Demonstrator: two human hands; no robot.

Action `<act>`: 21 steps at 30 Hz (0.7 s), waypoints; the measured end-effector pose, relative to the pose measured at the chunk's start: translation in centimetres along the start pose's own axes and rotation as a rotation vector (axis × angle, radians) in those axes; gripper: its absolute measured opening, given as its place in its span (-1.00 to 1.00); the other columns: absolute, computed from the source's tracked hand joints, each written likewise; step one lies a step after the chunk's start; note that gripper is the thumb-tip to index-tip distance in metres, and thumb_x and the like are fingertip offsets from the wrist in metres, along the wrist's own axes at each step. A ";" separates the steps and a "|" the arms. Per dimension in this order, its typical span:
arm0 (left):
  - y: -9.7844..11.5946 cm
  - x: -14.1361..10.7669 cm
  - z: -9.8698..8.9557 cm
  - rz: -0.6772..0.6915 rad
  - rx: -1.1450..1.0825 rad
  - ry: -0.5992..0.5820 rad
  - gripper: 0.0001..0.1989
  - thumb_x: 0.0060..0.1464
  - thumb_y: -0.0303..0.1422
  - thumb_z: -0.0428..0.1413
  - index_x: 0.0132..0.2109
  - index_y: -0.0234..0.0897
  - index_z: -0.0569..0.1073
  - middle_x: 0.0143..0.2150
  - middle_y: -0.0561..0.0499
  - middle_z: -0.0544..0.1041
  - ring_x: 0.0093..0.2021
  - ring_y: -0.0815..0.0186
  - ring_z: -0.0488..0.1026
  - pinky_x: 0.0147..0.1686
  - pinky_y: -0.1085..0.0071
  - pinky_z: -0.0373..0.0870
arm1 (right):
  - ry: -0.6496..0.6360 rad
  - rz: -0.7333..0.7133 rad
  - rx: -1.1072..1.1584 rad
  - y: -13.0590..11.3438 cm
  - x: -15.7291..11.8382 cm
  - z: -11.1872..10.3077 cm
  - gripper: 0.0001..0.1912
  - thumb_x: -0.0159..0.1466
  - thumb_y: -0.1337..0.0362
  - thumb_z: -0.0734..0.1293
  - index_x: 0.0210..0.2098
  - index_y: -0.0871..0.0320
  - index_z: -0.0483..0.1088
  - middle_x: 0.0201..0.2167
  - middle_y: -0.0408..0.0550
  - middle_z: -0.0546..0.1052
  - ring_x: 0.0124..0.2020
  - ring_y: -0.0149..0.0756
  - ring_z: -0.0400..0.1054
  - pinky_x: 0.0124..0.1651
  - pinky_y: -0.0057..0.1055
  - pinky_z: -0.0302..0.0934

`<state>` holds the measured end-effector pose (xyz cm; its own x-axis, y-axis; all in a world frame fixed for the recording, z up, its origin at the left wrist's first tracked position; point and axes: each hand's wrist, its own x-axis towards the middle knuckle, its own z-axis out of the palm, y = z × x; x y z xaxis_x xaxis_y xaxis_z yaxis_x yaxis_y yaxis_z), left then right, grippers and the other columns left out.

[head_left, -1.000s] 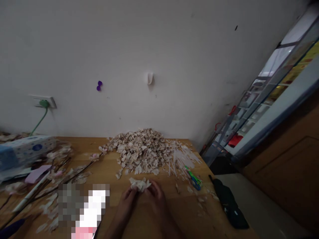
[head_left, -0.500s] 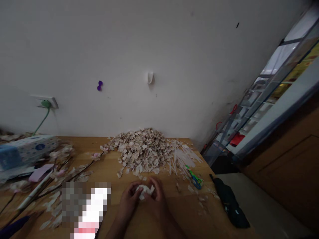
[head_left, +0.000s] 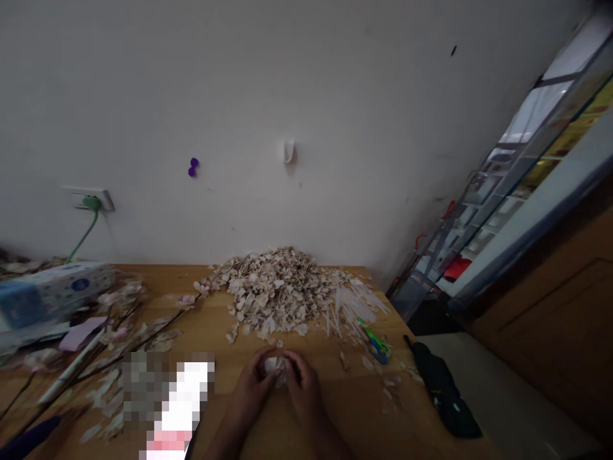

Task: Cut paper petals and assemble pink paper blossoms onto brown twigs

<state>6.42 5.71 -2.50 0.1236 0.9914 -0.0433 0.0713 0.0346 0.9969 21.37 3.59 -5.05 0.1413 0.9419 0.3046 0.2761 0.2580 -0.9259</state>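
Low at the middle of the head view, a small whitish petal-like piece [head_left: 274,365] is held between my two hands. My left hand [head_left: 253,381] curls around its left side, thumb and fingers closed on it. From the right, my right hand [head_left: 301,380] pinches the same piece with thumb and fingertips. The fingers cover part of it, so its full shape is hidden. Just beyond the hands lies a large heap of dry, pale petals [head_left: 278,287] against the wall.
Right of the heap are thin white sticks [head_left: 357,303] and green-blue scissors [head_left: 378,348]. A dark folded umbrella [head_left: 443,390] lies at the right edge. Leftward are a tissue pack [head_left: 71,284], flower branches [head_left: 158,332], loose petals and a pixelated bright screen [head_left: 179,402].
My hands have drawn closer together around the whitish piece, and my right fingers have lowered onto it. Less of the piece shows now. The view has shifted very slightly.
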 end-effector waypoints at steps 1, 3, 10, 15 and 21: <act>0.1 0.0 0.1 -0.011 0.030 0.002 -0.42 -0.07 -0.09 0.26 0.10 -0.21 0.49 -0.08 -0.11 0.63 -0.10 0.05 0.55 -0.10 0.19 0.50 | 0.016 0.012 -0.005 0.1 0.0 0.0 -0.69 0.39 0.18 0.21 -0.02 0.11 0.50 -0.08 0.05 0.62 -0.05 -0.15 0.52 0.02 -0.30 0.40; 0.3 0.0 0.2 -0.031 0.089 0.017 -0.39 -0.06 -0.07 0.24 0.12 -0.22 0.48 -0.13 -0.11 0.64 -0.15 0.05 0.56 -0.15 0.20 0.51 | 0.033 0.029 -0.016 0.4 0.0 0.1 -0.68 0.39 0.17 0.20 0.00 0.12 0.49 -0.08 0.05 0.62 -0.05 -0.16 0.53 0.02 -0.31 0.40; 0.1 -0.3 0.8 0.017 0.171 0.187 -0.46 -0.01 -0.19 0.17 0.13 -0.29 0.47 -0.11 -0.11 0.63 -0.18 0.09 0.57 -0.11 0.19 0.48 | 0.081 0.044 -0.078 1.3 -0.4 0.9 -0.63 0.30 0.25 0.24 0.06 0.16 0.44 -0.12 0.06 0.62 -0.10 -0.16 0.53 -0.01 -0.26 0.42; 0.2 -0.8 1.3 0.003 0.239 0.254 -0.46 0.02 -0.18 0.13 0.14 -0.31 0.45 -0.33 -0.02 0.61 -0.35 0.14 0.55 -0.25 0.22 0.49 | 0.126 -0.039 -0.211 2.0 -1.0 1.4 -0.60 0.31 0.34 0.16 0.09 0.15 0.41 -0.06 0.07 0.60 -0.06 -0.18 0.53 0.00 -0.26 0.43; 0.0 -0.9 1.2 0.014 0.239 0.277 -0.76 0.00 -0.22 0.12 -0.25 -0.25 0.56 -0.30 -0.07 0.65 -0.28 0.11 0.59 -0.22 0.23 0.50 | 0.091 -0.151 -0.313 1.8 -1.4 1.3 -0.58 0.33 0.40 0.15 0.13 0.13 0.37 0.01 0.08 0.57 0.02 -0.19 0.50 0.06 -0.25 0.41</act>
<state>7.48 4.63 -2.52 -0.1444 0.9893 0.0228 0.3047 0.0225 0.9522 20.39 2.96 -7.41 0.1568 0.8718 0.4641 0.5758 0.3011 -0.7601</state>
